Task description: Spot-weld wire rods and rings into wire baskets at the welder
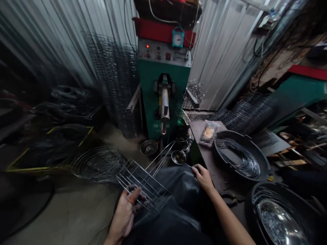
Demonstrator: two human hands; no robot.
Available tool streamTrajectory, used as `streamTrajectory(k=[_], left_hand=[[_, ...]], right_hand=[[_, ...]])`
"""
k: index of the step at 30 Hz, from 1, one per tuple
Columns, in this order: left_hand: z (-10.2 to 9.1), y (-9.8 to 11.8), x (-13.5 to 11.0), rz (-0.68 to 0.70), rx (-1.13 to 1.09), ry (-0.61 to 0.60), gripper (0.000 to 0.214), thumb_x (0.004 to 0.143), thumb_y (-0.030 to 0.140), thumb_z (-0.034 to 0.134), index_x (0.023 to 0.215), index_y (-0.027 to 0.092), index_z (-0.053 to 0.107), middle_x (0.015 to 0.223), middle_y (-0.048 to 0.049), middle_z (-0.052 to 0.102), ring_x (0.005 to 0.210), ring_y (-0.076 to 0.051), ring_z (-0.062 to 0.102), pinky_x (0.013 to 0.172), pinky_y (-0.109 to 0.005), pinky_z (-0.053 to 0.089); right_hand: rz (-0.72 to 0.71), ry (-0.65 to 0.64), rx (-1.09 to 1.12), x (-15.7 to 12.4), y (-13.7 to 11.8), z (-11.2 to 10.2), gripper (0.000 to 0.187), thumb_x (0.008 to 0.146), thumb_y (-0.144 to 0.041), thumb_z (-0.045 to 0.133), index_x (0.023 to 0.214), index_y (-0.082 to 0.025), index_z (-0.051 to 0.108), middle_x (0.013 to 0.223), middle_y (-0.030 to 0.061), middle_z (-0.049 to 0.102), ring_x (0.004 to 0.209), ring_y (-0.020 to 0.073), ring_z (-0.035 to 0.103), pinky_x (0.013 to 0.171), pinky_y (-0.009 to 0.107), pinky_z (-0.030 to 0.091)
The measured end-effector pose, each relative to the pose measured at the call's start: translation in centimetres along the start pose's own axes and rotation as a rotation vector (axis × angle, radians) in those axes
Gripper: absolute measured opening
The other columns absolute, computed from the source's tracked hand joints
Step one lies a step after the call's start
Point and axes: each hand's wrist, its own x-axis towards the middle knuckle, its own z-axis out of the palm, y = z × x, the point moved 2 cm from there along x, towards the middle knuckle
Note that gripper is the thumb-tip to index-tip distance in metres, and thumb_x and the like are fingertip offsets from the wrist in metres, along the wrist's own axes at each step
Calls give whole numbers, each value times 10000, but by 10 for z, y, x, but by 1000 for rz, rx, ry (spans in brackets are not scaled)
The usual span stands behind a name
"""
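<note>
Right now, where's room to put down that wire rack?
Bare concrete floor lies left of your left hand, below the round wire coil. A narrow strip of workbench runs between your right hand and the black tub. Beside the tubs is crowded.

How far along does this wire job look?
Partly, it seems. Done: a pile of wire racks sits beside the green machine. In hand: the left hand grips one wire rack. Left: a black tub holds curved wire.
</note>
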Motion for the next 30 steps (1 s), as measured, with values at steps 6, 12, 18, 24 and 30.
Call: streamTrajectory(k=[6,12,18,24,30], left_hand=[[22,10,7,38,-6,-18,503,537,348,783,890,198,456,640,44,557,595,-140,546,606,-347,521],[32,17,25,106,-21,-56,485,561,351,774,897,205,455,635,50,550,599,-131,531,613,-334,518],[34,21,44,80,-70,-51,436,558,339,771,829,203,457,630,68,518,567,-108,501,567,-294,504],[33,19,60,21,-78,-30,448,521,367,790,799,187,488,603,59,521,541,-98,479,518,-257,482],[31,15,73,-19,-106,7,398,533,314,776,804,180,517,612,48,522,533,-105,497,482,-256,479]], right_hand=[[-12,-74,477,57,-80,49,352,764,-494,511,634,-168,531,578,-18,501,557,105,448,536,214,358],[-14,-46,661,79,-94,63,354,762,-500,530,630,-173,511,536,-43,467,497,84,412,488,207,327],[17,-42,714,97,-91,72,339,740,-478,573,611,-169,517,533,-48,454,497,76,409,489,206,325],[87,-100,864,108,-89,88,330,729,-470,594,631,-164,518,550,-36,497,475,67,430,471,201,337],[126,-102,909,117,-86,100,319,718,-460,610,639,-166,514,550,-36,504,467,66,449,458,200,361]])
